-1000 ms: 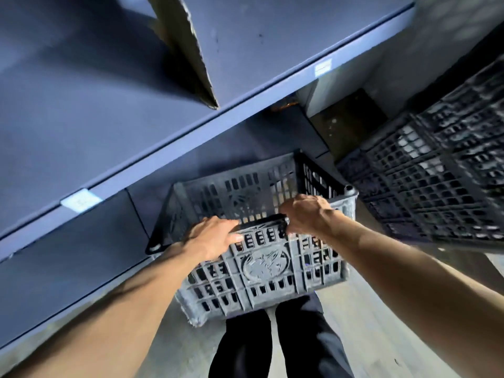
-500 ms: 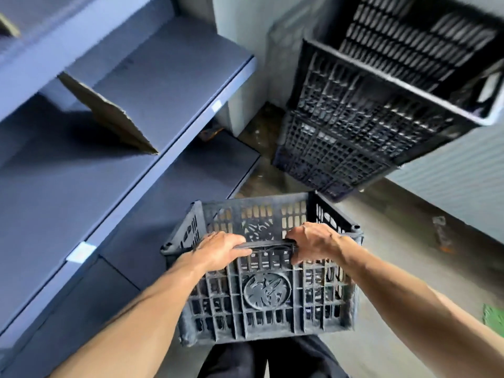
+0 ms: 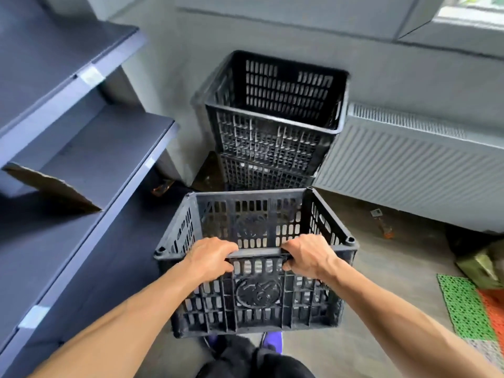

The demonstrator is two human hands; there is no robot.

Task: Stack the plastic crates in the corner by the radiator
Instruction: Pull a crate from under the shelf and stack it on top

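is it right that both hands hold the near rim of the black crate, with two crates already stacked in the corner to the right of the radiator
Not quite. The head view shows the stack of two crates standing to the left of the radiator, not the right, between it and the shelving. The rest holds: the left hand and right hand both grip the near rim of the black crate.

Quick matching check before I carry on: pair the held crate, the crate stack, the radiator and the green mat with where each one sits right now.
Things:
1. held crate
2. crate stack
3. radiator
4. green mat

Places:
A. on the floor at far right
B. along the wall, right of the stack
C. gripped at its near rim by left hand and right hand
D. in the corner ahead

Pairs: 1-C, 2-D, 3-B, 4-A
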